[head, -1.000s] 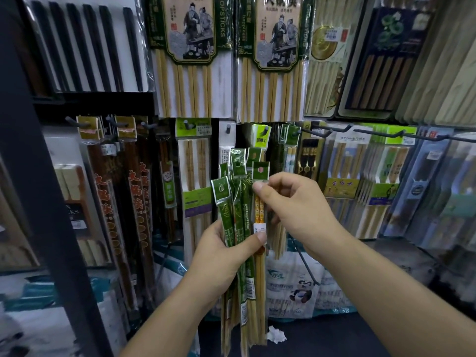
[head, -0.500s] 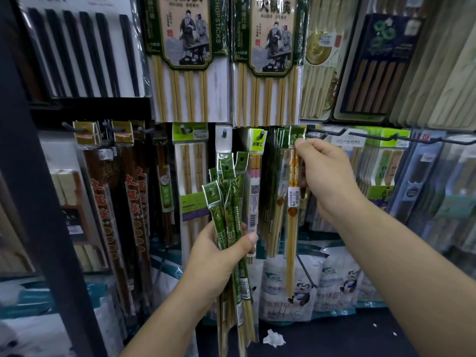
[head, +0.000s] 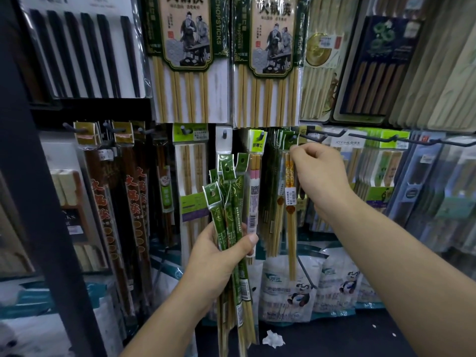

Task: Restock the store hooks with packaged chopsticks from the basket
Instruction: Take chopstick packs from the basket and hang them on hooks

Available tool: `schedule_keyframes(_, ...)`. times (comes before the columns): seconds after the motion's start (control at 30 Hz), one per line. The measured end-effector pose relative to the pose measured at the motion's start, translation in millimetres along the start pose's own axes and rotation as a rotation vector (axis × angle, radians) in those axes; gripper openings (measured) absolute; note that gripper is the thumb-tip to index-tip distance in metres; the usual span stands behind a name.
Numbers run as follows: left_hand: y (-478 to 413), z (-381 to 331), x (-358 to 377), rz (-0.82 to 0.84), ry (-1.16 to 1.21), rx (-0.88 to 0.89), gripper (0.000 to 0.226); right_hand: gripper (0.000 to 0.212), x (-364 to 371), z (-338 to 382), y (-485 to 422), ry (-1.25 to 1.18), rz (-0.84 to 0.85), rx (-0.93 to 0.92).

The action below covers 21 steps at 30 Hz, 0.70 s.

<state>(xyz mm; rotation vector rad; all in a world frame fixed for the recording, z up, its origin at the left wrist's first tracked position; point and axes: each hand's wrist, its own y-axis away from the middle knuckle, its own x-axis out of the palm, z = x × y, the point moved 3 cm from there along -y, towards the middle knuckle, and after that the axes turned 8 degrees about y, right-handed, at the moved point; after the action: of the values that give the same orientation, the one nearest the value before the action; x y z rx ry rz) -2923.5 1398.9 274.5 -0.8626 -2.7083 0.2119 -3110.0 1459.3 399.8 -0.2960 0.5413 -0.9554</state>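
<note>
While the left hand (head: 219, 264), low in the middle of the frame, wraps its fingers and thumb around a bunch of packets (head: 228, 202) of chopsticks in green wrappers, the packets stand upright and fan out above the fist. Right of centre, the right hand (head: 322, 176) is raised with its fingers curled, pinching the green top of a single packet (head: 291, 199) at a dark metal hook (head: 313, 137). That packet hangs straight down, just beside other packets on the same hook. Large chopstick packs (head: 185, 60) fill the top of the frame. Panda bags (head: 296, 287) sit at lower centre, with a crumpled paper (head: 273, 338) below them.
</note>
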Motion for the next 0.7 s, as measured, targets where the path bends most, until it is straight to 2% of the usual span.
schedule_keyframes(0.13, -1, 1, -1, 0.007, -0.02, -0.009, 0.034, 0.036, -3, -7, 4, 0.087, -0.068, -0.043)
schedule_keyframes(0.27, 0, 3, -1, 0.041, -0.029, -0.004, 0.02, 0.033, -5, -11, 16, 0.045, -0.121, -0.048)
schedule_keyframes(0.33, 0, 2, 1, 0.058, 0.003, 0.0, 0.016, 0.024, -1, -7, 26, 0.002, -0.041, -0.088)
schedule_keyframes(0.4, 1, 1, 3, 0.081, 0.04, 0.023, 0.014, 0.01, 10, -4, 37, -0.017, 0.165, -0.151)
schedule_keyframes(0.47, 1, 0, 6, 0.11, 0.069, 0.036, 0.012, 0.007, 19, -3, 45, -0.046, 0.321, -0.184)
schedule_keyframes(0.57, 1, 0, 9, 0.149, 0.106, 0.029, 0.011, 0.007, 23, -3, 50, -0.138, 0.331, -0.187)
schedule_keyframes(0.7, 1, 3, 11, 0.172, 0.131, 0.018, 0.02, 0.01, 26, -5, 52, -0.196, 0.339, -0.146)
